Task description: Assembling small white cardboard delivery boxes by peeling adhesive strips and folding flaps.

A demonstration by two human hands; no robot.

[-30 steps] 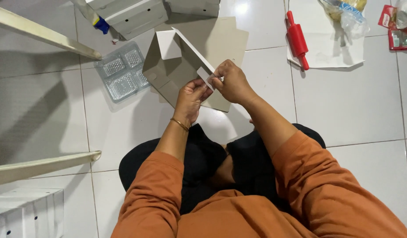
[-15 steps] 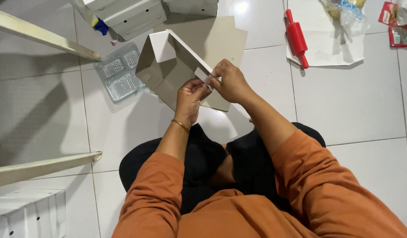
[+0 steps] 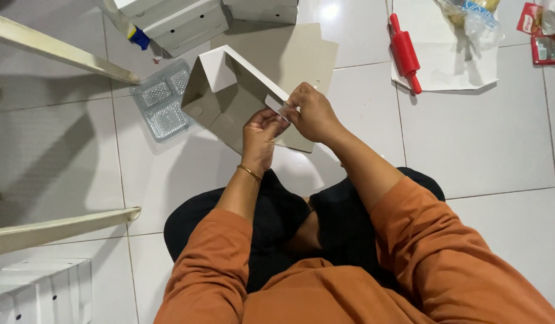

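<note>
Your left hand (image 3: 260, 129) and right hand (image 3: 312, 112) both pinch one small flap of the half-folded grey-and-white cardboard box blank (image 3: 241, 96). Pulled unevenly, the flap may tear or crease. The raised panel could also collapse toward the clear plastic tray (image 3: 160, 102).

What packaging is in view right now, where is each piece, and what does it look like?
Cardboard box blank: held half-folded by both hands, white outside, grey-brown inside.
Clear plastic tray: on the floor left of it, compartmented.
Red packet: top right corner.
White folded boxes: top edge.
</note>
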